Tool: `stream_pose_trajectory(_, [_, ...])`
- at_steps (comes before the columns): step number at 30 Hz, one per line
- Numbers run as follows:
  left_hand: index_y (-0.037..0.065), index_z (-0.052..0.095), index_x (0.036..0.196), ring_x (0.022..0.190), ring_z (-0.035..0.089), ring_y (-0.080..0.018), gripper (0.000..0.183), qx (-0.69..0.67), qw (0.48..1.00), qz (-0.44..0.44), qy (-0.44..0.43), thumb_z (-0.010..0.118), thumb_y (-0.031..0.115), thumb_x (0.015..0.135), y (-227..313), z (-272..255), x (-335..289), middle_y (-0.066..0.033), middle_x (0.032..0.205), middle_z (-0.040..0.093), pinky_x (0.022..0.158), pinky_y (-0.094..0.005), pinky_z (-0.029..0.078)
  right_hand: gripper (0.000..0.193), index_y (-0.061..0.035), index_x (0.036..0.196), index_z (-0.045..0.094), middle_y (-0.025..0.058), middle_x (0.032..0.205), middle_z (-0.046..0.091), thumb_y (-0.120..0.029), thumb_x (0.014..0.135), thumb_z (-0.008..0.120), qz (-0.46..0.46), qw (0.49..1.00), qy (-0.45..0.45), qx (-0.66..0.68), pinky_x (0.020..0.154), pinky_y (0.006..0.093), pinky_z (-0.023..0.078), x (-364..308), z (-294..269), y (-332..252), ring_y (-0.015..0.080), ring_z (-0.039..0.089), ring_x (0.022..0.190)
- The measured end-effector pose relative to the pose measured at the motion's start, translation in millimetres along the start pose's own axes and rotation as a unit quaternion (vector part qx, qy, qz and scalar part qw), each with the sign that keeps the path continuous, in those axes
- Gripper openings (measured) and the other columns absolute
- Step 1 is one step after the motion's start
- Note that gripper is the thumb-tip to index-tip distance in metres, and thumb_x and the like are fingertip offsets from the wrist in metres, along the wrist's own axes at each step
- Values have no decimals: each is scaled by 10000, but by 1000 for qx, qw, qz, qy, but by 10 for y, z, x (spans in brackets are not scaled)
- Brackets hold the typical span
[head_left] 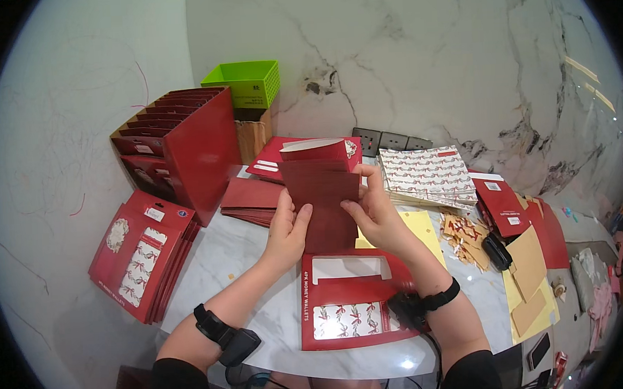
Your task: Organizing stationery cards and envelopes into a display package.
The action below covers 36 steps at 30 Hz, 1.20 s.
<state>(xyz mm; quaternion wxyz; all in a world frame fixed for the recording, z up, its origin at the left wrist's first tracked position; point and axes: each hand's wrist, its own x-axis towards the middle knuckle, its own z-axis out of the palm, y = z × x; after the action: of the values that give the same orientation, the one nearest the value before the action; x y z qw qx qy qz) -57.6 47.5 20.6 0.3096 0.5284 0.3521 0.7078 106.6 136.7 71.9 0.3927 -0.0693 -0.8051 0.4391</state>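
Note:
Both my hands hold a dark red paper envelope (321, 211) upright above the table. My left hand (288, 225) is closed on its left edge, thumb on the near face. My right hand (379, 212) grips the right edge the same way. Behind its top edge stands another red folded piece (314, 151) with a white inner side; whether the two are joined, I cannot tell. Just below lies a flat red card sleeve (352, 289) with two cut-out windows, patterned paper showing in the nearer one. A stack of dark red envelopes (252, 200) rests beside my left hand.
A tall red display box (200, 154) with packs stands back left, near a stack of red packs (140, 256) and a green basket (246, 82). Patterned white cards (427, 174) are piled back right. Paper scraps (465, 241) and a black object (496, 251) lie on the right.

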Motion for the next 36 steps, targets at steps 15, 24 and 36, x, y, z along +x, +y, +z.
stream_pose_trajectory(15, [-77,52,1503,1429,296,-304,755,283,951,-120,-36,540,115,959,-350,-71,-74,-248,1500,328,1161,-366,253,520,-21,1430,356,133,1310,573,7,945,540,219,972,-84,-12,1013,327,427,-77,-90,346,187,544,1182])
stream_pose_trajectory(24, [38,433,1300,1076,557,-125,445,45,998,-44,-10,611,-26,897,-313,-177,53,-77,1208,533,924,-283,494,426,-3,1349,446,111,1274,596,23,935,544,123,990,-26,62,977,322,449,-1,-115,426,176,558,1148])
stream_pose_trajectory(36, [-23,599,1162,1155,579,-371,349,548,830,53,-89,566,-39,815,-278,-628,739,-202,1252,595,986,-404,475,586,-75,1427,375,243,1003,668,38,872,524,105,910,306,-258,786,400,530,54,-1048,-305,376,671,924])
